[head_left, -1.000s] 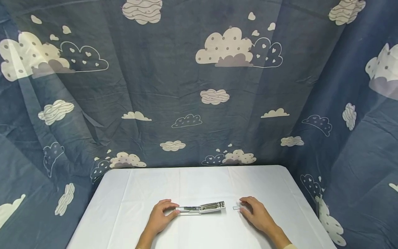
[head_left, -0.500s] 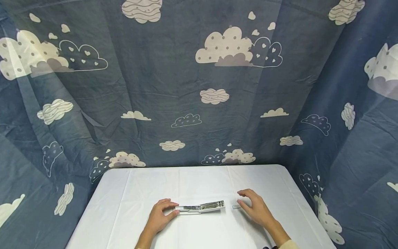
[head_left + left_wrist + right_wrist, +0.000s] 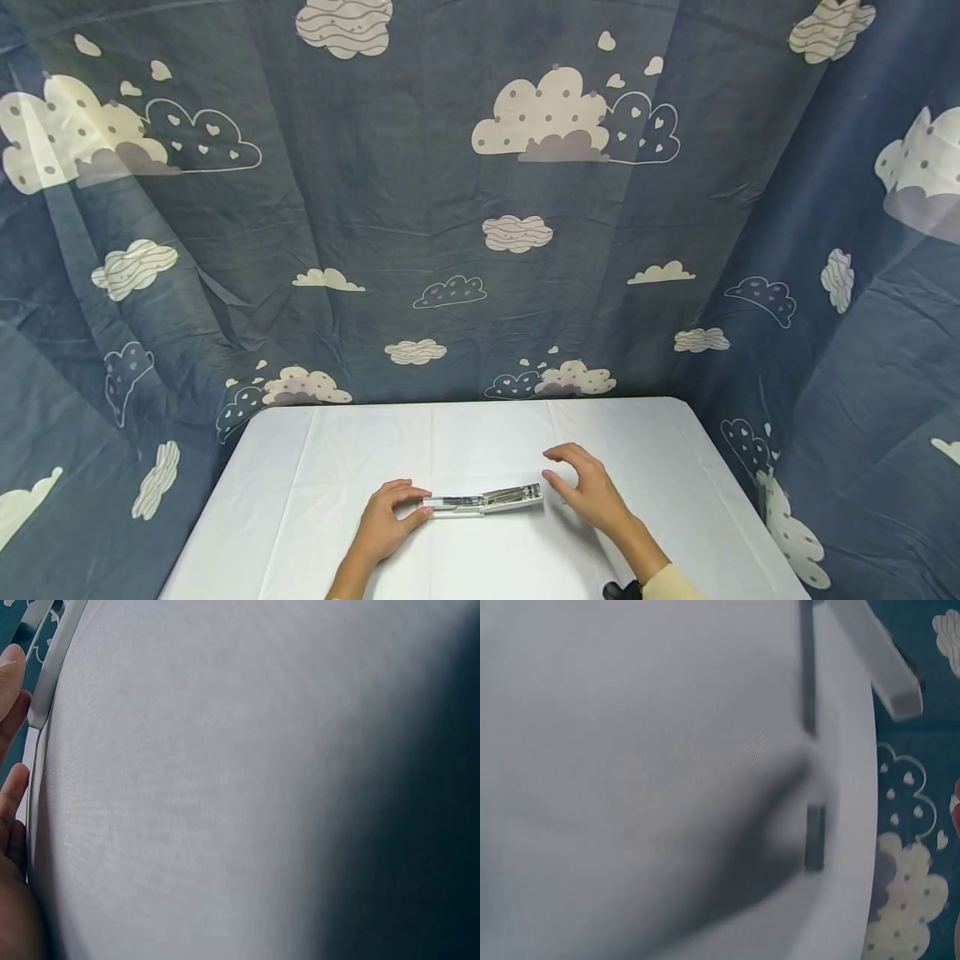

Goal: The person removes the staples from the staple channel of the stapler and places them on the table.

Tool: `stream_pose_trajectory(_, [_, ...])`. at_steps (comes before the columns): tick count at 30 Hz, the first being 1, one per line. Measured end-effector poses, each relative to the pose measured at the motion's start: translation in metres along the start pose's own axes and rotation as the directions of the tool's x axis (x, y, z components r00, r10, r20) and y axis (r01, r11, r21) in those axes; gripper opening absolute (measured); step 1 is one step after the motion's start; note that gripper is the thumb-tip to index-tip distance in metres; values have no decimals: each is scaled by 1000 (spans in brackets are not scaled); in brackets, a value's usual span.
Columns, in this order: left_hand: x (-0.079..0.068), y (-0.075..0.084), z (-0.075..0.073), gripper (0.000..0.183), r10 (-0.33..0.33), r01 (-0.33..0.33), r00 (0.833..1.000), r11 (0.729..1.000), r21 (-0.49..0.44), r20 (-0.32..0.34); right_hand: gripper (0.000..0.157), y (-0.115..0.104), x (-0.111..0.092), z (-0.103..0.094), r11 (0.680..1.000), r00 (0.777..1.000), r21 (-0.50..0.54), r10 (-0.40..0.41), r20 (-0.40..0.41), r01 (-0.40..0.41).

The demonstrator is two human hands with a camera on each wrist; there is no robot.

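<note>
A white stapler (image 3: pixel 480 500) lies across the middle of the table with its top swung up, baring the metal channel inside. My left hand (image 3: pixel 386 521) pinches its left end between thumb and fingers. In the left wrist view, fingers (image 3: pixel 11 799) show at the edge beside the stapler's pale arm (image 3: pixel 56 667). My right hand (image 3: pixel 592 493) hovers just right of the stapler's raised end, thumb and fingers spread apart and holding nothing. A small grey strip of staples (image 3: pixel 815 838) rests on the table below it, mostly hidden by that hand in the head view.
The white table (image 3: pixel 360 442) has a rounded far edge. Blue cloth (image 3: pixel 420 183) printed with clouds hangs behind it and on both sides. A black wrist device (image 3: pixel 622 591) sits by the right sleeve (image 3: pixel 670 583).
My right hand has let go of the strip of staples, risen, and moved left and away toward the stapler's end. The left hand and stapler have stayed in place.
</note>
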State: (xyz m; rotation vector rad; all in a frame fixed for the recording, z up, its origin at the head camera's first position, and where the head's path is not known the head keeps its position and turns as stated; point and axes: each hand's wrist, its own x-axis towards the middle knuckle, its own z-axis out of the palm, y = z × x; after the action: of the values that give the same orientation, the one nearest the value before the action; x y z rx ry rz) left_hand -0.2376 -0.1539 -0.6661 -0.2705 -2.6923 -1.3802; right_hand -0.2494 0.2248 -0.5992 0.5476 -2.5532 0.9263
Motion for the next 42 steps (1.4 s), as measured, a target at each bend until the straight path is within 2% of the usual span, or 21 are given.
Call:
stream_pose_trajectory(5, [0, -2, 0, 23, 10, -10, 1000, 1000, -7, -2, 28, -14, 6, 14, 999, 1000, 26, -20, 3, 20])
stream_pose_trajectory(13, [1, -4, 1, 23, 3, -3, 1000, 1000, 7, 2, 22, -35, 12, 36, 995, 999, 101, -8, 46, 3])
stream_pose_trajectory(21, [0, -5, 2, 24, 4, -4, 1000, 1000, -1, 4, 24, -53, 18, 55, 988, 997, 150, -53, 52, 44])
stream_pose_trajectory(26, [-1, -4, 3, 24, 3, -3, 1000, 1000, 3, -2, 22, -63, 20, 68, 984, 994, 174, -57, 92, 40])
stream_pose_trajectory(38, [-1, -2, 3, 23, 55, -55, 998, 999, 0, -19, 21, -79, 17, 102, 975, 982, 217, -75, 173, 36])
stream_pose_trajectory(42, [-1, -2, 1, 23, 45, -45, 999, 999, -10, -7, 21, -82, 16, 109, 974, 977, 225, -67, 203, 20])
